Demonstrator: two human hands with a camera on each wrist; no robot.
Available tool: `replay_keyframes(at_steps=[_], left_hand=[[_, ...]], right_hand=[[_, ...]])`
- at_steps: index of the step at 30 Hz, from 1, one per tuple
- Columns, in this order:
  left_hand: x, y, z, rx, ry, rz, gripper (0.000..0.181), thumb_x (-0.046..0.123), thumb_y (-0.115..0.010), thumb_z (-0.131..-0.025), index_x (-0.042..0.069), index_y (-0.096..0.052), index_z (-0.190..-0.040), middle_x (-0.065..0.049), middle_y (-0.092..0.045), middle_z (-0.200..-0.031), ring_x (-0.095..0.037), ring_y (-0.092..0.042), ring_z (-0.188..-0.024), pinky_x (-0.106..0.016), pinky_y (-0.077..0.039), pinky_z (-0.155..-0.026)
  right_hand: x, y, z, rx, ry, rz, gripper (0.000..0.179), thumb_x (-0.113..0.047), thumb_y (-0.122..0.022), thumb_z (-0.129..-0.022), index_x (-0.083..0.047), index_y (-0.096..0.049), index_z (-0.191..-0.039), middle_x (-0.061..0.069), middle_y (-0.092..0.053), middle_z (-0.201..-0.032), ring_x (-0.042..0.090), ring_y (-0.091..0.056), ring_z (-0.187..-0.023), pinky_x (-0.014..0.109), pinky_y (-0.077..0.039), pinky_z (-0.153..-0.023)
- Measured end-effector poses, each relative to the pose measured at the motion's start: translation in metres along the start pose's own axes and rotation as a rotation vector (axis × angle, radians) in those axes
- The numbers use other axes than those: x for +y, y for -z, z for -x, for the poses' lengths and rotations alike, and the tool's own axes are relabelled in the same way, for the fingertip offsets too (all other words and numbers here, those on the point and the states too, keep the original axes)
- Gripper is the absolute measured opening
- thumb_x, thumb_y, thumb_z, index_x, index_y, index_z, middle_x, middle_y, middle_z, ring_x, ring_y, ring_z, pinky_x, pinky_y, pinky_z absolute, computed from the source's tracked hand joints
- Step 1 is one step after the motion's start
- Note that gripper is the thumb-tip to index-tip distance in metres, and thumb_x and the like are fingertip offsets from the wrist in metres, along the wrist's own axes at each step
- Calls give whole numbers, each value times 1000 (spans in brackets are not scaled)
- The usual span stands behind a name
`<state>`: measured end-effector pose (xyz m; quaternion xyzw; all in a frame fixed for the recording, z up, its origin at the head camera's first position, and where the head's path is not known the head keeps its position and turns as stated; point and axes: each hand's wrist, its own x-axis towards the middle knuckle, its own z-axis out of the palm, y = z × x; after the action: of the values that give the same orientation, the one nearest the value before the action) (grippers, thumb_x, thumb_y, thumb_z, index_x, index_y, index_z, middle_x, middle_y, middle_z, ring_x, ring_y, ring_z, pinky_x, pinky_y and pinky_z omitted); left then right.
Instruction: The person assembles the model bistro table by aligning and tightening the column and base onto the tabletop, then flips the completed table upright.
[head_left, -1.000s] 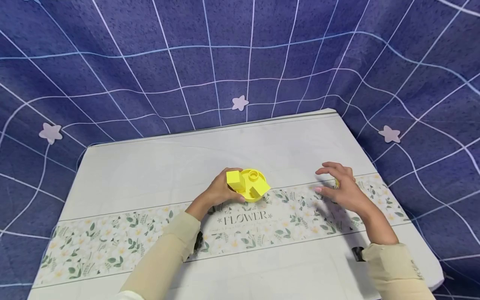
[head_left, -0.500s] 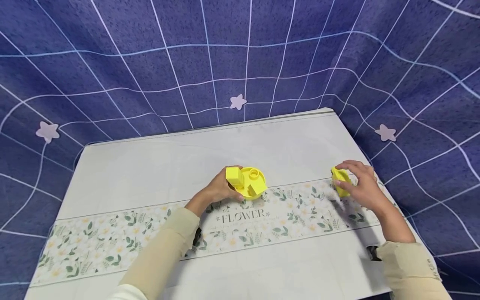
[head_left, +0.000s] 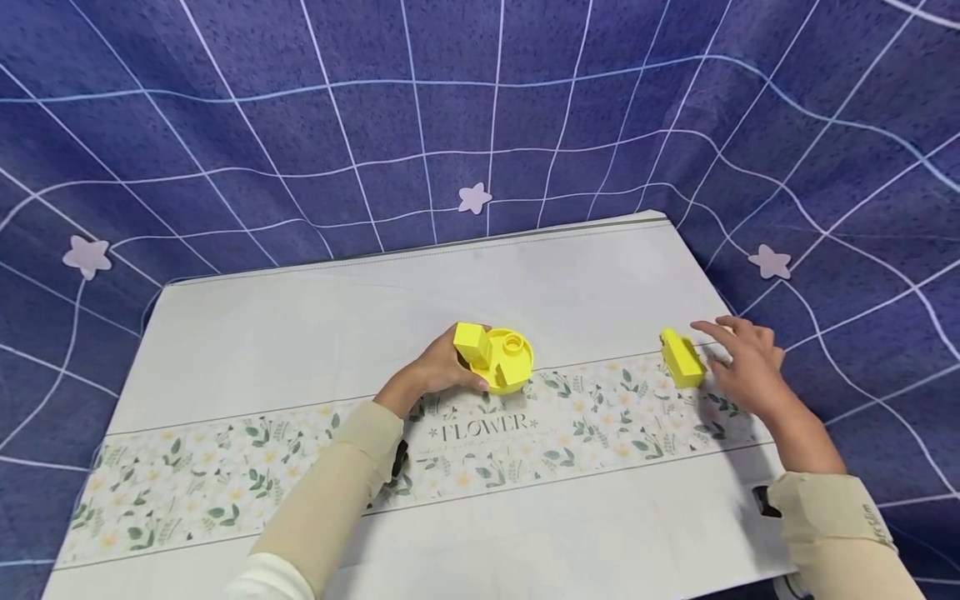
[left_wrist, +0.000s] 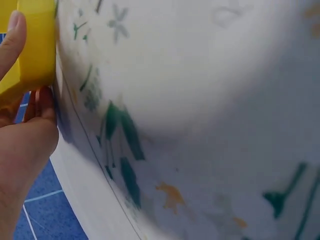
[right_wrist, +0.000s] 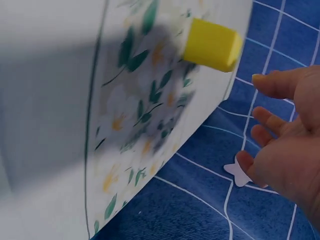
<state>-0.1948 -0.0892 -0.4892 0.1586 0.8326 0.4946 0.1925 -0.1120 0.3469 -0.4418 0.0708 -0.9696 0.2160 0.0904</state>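
Observation:
Near the middle of the table, my left hand (head_left: 431, 367) grips a yellow round plastic piece (head_left: 514, 365) by its left side. A square block and a small raised ring stand up from its dish-like base. In the left wrist view only part of this yellow piece (left_wrist: 40, 50) shows, with the thumb laid against it. A separate yellow oblong block (head_left: 682, 360) rests on the right part of the table. Just right of it, my right hand (head_left: 752, 364) hovers with spread, loosely bent fingers and holds nothing. The right wrist view shows a gap between those fingers and the block (right_wrist: 211, 46).
A white table (head_left: 330, 325) carries a printed floral band with the word FLOWER. Blue curtain (head_left: 300, 142) with white grid lines and pale stars surrounds its back and sides. The right hand is close to the table's right edge.
My right hand has let go of the yellow oblong block and drawn away to the right, leaving it on the table. The left hand keeps its grip on the round piece, nearly unmoved.

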Motion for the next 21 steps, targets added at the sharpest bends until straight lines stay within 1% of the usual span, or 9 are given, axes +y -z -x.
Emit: replay_keyframes(at_steps=[2, 5, 8, 10, 13, 15, 17, 21], left_hand=[[1, 0, 0, -6, 6, 17, 95, 19, -86, -49, 20, -37, -130, 12, -49, -117, -8, -46, -109, -34, -27, -100], [1, -4, 2, 6, 18, 44, 97, 18, -86, -49, 21, -34, -131, 11, -47, -119, -8, -44, -111, -34, -26, -100], [1, -11, 4, 36, 21, 56, 100, 21, -87, -46, 22, -32, -130, 10, -46, -120, -9, -43, -112, -33, -26, -101], [1, -15, 5, 64, 23, 38, 101, 26, -88, -44, 25, -32, -128, 12, -46, -119, -7, -43, -112, -31, -27, -100], [0, -18, 6, 101, 5, 22, 98, 28, -88, -41, 24, -34, -123, 10, -48, -114, -9, -45, -108, -32, -28, -99], [-1, -17, 6, 111, -10, 22, 96, 26, -89, -41, 23, -36, -121, 8, -50, -111, -9, -47, -106, -32, -30, -98], [0, -16, 6, 110, -17, 25, 95, 23, -89, -41, 22, -37, -121, 7, -51, -110, -10, -48, -105, -32, -32, -97], [3, -13, 4, 93, 10, -3, 95, 25, -88, -42, 23, -37, -122, 9, -50, -111, -9, -47, -105, -32, -31, -97]], right_hand=[[4, -2, 0, -17, 8, 58, 59, 5, -52, -74, -21, -45, -127, 22, -30, -129, 46, -25, -105, 58, -19, -67], [9, -6, 0, -51, 8, 111, 67, 5, -54, -74, -25, -39, -132, 21, -25, -133, 46, -23, -107, 59, -18, -70], [12, -8, 0, -77, 7, 151, 74, 6, -57, -73, -28, -34, -135, 19, -21, -136, 44, -22, -108, 58, -17, -71], [13, -10, -1, -83, 15, 178, 77, 6, -59, -72, -28, -33, -136, 19, -20, -137, 44, -23, -107, 58, -18, -71], [13, -12, -2, -76, 39, 222, 76, 6, -62, -71, -27, -35, -135, 19, -22, -135, 43, -25, -105, 57, -20, -70], [11, -14, -3, -71, 53, 236, 74, 4, -64, -71, -26, -38, -133, 19, -23, -134, 43, -26, -103, 57, -20, -69], [9, -17, -4, -73, 65, 247, 72, 4, -65, -70, -26, -41, -131, 19, -24, -133, 43, -27, -102, 56, -21, -69], [2, -23, -1, -91, 84, 240, 69, 6, -65, -68, -27, -46, -126, 17, -24, -135, 43, -28, -105, 56, -21, -72]])
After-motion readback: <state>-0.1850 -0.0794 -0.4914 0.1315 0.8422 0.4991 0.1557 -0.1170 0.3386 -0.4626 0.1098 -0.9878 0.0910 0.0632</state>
